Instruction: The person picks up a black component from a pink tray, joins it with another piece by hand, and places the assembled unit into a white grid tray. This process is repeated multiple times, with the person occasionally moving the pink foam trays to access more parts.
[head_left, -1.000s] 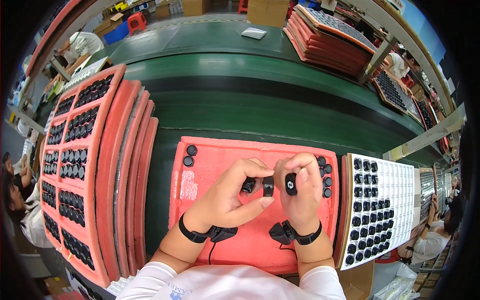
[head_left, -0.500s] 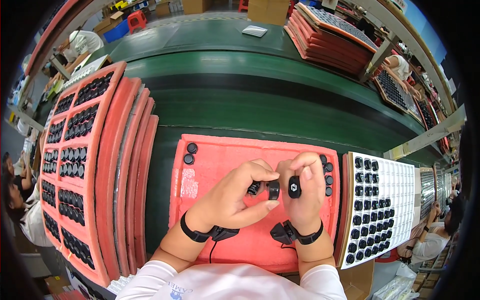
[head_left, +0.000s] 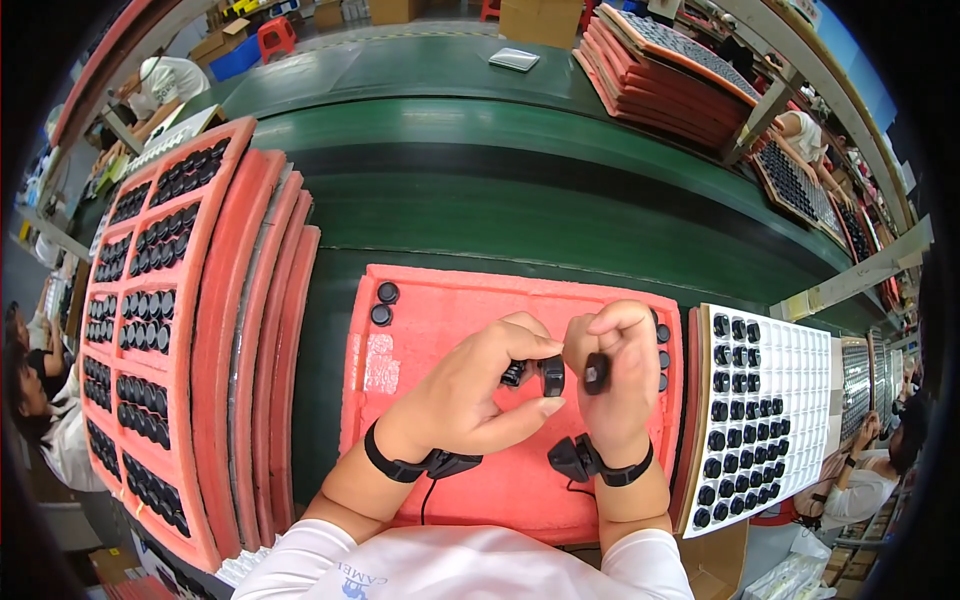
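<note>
Both hands are raised over a pink foam tray [head_left: 480, 490]. My left hand [head_left: 478, 385] pinches a small black round part [head_left: 553, 376] on edge between thumb and forefinger. A second black part [head_left: 513, 373] is tucked behind, inside the curled fingers. Close by, my right hand [head_left: 622, 375] is closed around a black oval piece [head_left: 596, 373], whose end faces the left hand. In the foam tray lie two black round caps [head_left: 384, 304] at the upper left corner, and several more black caps [head_left: 663, 357] along the right side, partly hidden by my right hand.
At the left stands a stack of pink foam trays [head_left: 215, 340], its front tray filled with black caps. A white tray [head_left: 800, 400] with rows of black parts is at the right. Beyond runs a green conveyor [head_left: 480, 200], with more stacked pink trays [head_left: 625, 75] at the far right.
The piece in my right hand has turned, so the white mark on its face no longer shows. The left hand keeps its pinch, and the view has shifted slightly.
</note>
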